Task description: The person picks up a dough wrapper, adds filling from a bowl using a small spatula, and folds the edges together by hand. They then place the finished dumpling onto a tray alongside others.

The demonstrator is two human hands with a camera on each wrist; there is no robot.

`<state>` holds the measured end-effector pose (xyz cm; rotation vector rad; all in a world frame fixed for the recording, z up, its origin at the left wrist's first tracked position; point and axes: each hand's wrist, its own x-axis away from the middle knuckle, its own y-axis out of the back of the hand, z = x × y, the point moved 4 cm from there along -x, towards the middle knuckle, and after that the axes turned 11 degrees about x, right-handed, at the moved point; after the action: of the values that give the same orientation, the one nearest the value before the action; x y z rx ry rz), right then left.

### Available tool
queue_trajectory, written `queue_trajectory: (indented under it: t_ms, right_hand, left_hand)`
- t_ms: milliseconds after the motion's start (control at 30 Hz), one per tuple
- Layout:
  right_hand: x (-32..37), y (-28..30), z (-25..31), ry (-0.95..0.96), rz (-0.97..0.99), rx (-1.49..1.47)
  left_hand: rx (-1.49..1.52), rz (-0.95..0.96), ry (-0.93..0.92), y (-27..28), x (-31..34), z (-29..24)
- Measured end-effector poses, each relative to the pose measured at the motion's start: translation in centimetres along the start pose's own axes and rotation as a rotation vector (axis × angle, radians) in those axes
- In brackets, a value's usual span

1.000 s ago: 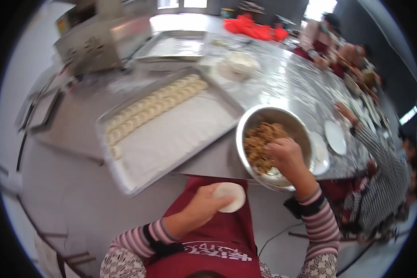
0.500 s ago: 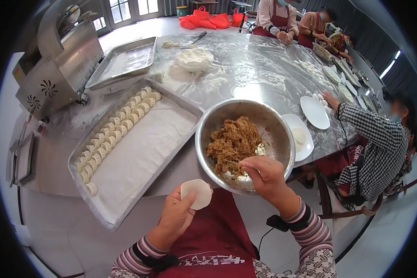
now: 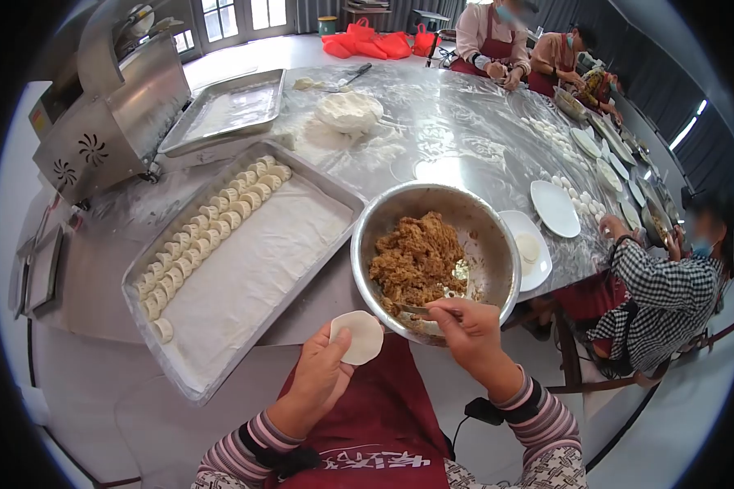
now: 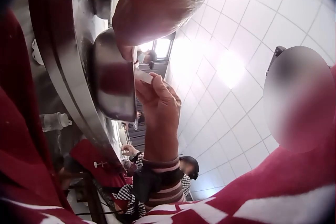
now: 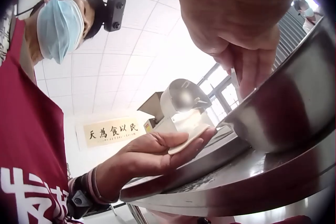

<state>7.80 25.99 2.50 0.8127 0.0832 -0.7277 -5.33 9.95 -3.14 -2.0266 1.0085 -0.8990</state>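
Note:
My left hand [image 3: 314,377] pinches a round white dumpling wrapper [image 3: 362,339], thumb on top and fingers beneath. It is just in front of the steel bowl's near rim; in the right wrist view the wrapper [image 5: 189,139] lies flat across the fingers. Over the near side of the bowl [image 3: 497,232], my right hand [image 3: 471,332] grips a thin, flat metal filling tool [image 3: 415,309]. The tool's far end is at the lower edge of the brown minced filling [image 3: 418,259]. In the left wrist view the right hand [image 4: 160,106] holds the tool at the bowl's rim.
Left of the bowl, a lined metal tray [image 3: 245,281] holds rows of folded dumplings [image 3: 192,244]. A white plate [image 3: 538,273] with wrappers stands right of the bowl. Flour [image 3: 348,112] is heaped farther back. A person in checked sleeves [image 3: 665,281] sits to the right.
The head view has swung and steadied. My left hand has risen toward the bowl with the wrapper. My right hand has drawn from the filling to the bowl's near side, the tool now showing.

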Motion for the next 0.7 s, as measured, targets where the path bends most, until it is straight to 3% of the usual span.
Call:
queue_trajectory:
  t_ms: [33,67,133,167,267,433,500,533,600,700]
  right_hand:
    - [0.3,0.2,-0.8,-0.153,0.000,-0.106]
    - [0.3,0.5,-0.8,-0.150,0.003,-0.104]
    - [0.5,1.6,-1.3,-0.399,-0.099,-0.494]
    - [0.1,2.4,-0.9,-0.461,-0.088,-0.491]
    - [0.0,3.3,-2.8,-0.555,-0.083,-0.756]
    - [-0.2,4.0,-0.5,-0.610,-0.078,-0.891]
    - [0.7,3.8,1.6,-0.392,-0.178,-0.783]
    - [1.3,3.7,2.0,-0.383,-0.164,-0.779]
    - [2.4,3.7,5.5,0.352,-0.103,0.117]
    - [4.6,1.1,7.4,0.809,-0.024,0.485]
  left_hand:
    - [0.003,0.009,0.009,0.0,0.0,0.1]
    - [0.007,0.009,0.005,-0.1,0.2,0.0]
    - [0.002,-0.007,0.016,-0.3,0.3,0.0]
    - [0.004,-0.006,0.011,-0.3,0.4,-0.2]
    - [0.037,0.033,0.013,-0.6,0.5,-0.6]
    - [0.217,0.060,0.117,-3.1,-0.2,-1.0]
    - [0.263,0.061,0.101,-4.2,-0.5,-1.1]
    - [0.300,0.065,0.100,-4.5,-0.6,-1.0]
    - [0.327,0.090,0.089,-4.4,-0.9,-0.7]
    - [0.346,0.078,0.059,-4.5,-1.4,-0.1]
